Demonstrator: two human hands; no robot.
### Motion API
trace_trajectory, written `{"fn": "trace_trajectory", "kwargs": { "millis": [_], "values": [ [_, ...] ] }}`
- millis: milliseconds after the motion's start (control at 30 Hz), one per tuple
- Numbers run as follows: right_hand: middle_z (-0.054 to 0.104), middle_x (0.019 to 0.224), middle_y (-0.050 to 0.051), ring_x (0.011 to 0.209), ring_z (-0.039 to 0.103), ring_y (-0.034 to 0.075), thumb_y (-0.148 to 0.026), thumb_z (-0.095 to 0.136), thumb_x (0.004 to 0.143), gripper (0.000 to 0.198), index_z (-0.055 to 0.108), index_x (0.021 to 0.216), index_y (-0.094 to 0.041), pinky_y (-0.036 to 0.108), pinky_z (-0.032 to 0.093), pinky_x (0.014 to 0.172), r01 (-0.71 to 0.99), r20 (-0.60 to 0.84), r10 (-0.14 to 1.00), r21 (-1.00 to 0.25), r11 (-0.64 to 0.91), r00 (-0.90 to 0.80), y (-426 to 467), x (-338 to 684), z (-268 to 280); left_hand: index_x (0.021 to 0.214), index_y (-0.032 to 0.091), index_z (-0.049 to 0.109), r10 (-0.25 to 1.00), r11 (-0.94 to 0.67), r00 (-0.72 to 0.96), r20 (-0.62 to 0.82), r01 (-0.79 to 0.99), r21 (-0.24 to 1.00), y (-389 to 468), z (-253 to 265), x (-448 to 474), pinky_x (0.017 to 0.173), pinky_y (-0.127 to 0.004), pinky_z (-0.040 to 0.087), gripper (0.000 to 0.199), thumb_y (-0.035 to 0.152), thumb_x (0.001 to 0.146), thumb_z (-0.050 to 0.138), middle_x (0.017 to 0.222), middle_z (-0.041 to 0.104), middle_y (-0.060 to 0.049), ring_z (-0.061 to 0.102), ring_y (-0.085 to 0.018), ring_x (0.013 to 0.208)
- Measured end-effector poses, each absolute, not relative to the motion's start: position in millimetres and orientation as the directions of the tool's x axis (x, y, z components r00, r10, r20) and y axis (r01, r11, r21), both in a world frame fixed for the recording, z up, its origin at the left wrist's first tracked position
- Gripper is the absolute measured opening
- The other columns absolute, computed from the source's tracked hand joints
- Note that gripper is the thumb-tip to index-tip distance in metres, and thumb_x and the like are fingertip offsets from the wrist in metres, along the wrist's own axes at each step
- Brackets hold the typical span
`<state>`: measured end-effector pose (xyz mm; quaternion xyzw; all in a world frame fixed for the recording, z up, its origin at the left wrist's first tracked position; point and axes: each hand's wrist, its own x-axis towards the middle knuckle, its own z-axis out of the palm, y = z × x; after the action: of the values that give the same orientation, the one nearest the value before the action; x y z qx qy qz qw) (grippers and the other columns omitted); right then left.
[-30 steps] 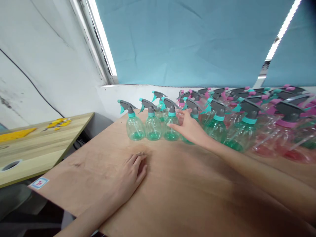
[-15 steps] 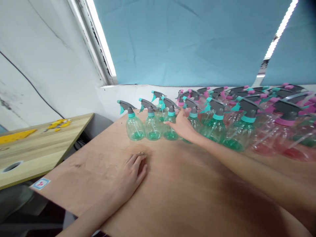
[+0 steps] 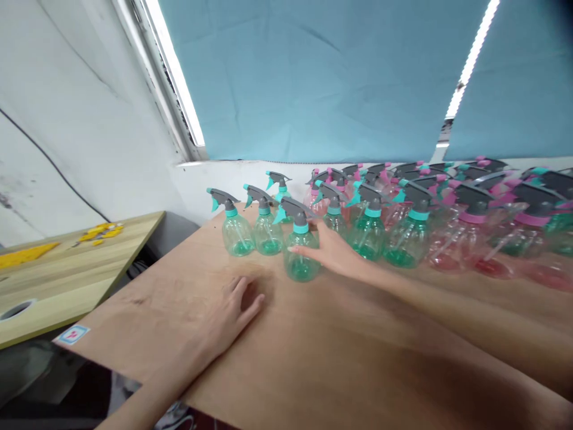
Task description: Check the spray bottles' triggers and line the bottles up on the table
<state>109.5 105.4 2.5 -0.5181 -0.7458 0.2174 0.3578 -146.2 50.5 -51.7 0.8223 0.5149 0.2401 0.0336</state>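
Observation:
A clear green spray bottle [image 3: 301, 263] with a grey and teal trigger head stands upright, forward of its row. My right hand [image 3: 329, 248] is closed around its right side, thumb across the front; the other fingertips are hidden behind it. My left hand [image 3: 233, 313] rests on the wooden table [image 3: 277, 364], fingers loosely curled and thumb apart, holding nothing. Beyond it stand two more green spray bottles, the outer one [image 3: 239, 235] and its neighbour [image 3: 268, 235]. Another green bottle [image 3: 281, 191] stands behind them.
Several green and pink spray bottles [image 3: 456, 239] crowd the right side of the table along the wall. A lower wooden desk [image 3: 120, 251] at left carries yellow pieces [image 3: 101, 232]. A sticker [image 3: 74, 334] marks the table's left corner. A blue blind [image 3: 313, 83] covers the window.
My right hand has closed on a green spray bottle and brought it out of the row, towards me. My left hand stays on the table, its thumb slightly wider. The view has shifted right.

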Motion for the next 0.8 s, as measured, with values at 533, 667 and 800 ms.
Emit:
{"fn": "trace_trajectory", "kwargs": {
  "millis": [533, 667, 800],
  "values": [
    [0.067, 0.110, 0.006, 0.090, 0.064, 0.025, -0.057, 0.068, 0.071, 0.061, 0.054, 0.122, -0.026, 0.037, 0.049, 0.073, 0.624, 0.355, 0.814, -0.523, 0.581, -0.461, 6, 209, 28, 0.135, 0.025, 0.035, 0.650, -0.759, 0.654, 0.387, 0.540, 0.364, 25, -19, -4, 0.101, -0.057, 0.034, 0.079, 0.051, 0.071, 0.072, 0.135, 0.048, -0.012, 0.042, -0.037, 0.125],
    [0.068, 0.084, 0.003, 0.076, 0.063, 0.020, -0.055, 0.068, 0.073, 0.042, 0.064, 0.099, -0.022, 0.033, 0.047, 0.066, 0.619, 0.372, 0.826, -0.548, 0.563, -0.423, 2, 241, 28, 0.140, 0.025, 0.025, 0.606, -0.787, 0.699, 0.379, 0.459, 0.412, 24, -34, 28, 0.103, -0.061, 0.028, 0.088, 0.054, 0.071, 0.071, 0.137, 0.045, -0.014, 0.038, -0.040, 0.128],
    [0.064, 0.086, 0.001, 0.078, 0.061, 0.018, -0.049, 0.074, 0.068, 0.039, 0.063, 0.095, -0.023, 0.032, 0.049, 0.068, 0.475, 0.400, 0.831, -0.685, 0.552, -0.387, 3, 268, 25, 0.139, 0.024, 0.028, 0.535, -0.825, 0.743, 0.403, 0.357, 0.438, 29, -45, 69, 0.107, -0.060, 0.021, 0.087, 0.059, 0.071, 0.070, 0.139, 0.045, -0.014, 0.037, -0.038, 0.130]
  ]
}}
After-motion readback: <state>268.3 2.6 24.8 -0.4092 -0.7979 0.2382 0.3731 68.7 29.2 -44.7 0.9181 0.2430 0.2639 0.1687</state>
